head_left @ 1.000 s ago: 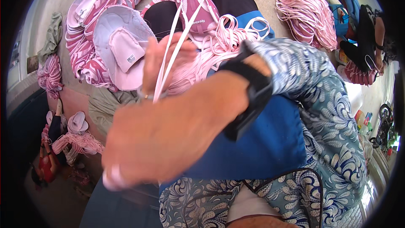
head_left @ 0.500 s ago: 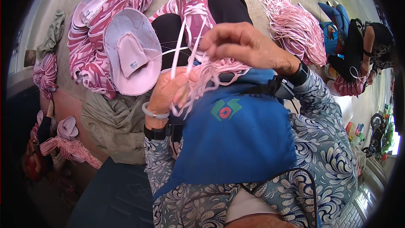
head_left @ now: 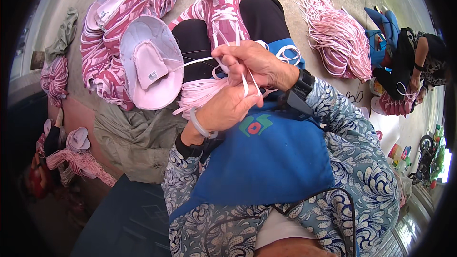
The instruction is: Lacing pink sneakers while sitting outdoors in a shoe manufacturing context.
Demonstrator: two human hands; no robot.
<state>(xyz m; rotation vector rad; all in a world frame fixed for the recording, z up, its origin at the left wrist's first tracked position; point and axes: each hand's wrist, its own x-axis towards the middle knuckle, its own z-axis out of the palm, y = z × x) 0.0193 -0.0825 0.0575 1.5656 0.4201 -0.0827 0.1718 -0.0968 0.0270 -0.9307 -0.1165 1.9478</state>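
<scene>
A pink and white shoe upper lies across my lap between my knees, toe pointing away, with a pale shoelace threaded through its eyelets. My left hand is closed on lace strands just below the upper. Close above it, my right hand pinches the lace near the upper's opening, its fingers almost touching the left hand. One strand runs out leftward from the fingers, and a loop lies right of my right hand. A bundle of pink laces rests on my lap beneath the hands, over a blue apron.
Stacked shoe uppers stand at the left, a pale-lined upper nearest me. Another heap of pink laces lies on the floor at the right. A grey-green cloth is at lower left. Another person works at the far right.
Both hands have come together below the upper; the left moved right and the right moved down and inward. The long strands stretched up to the upper are now gathered between the hands.
</scene>
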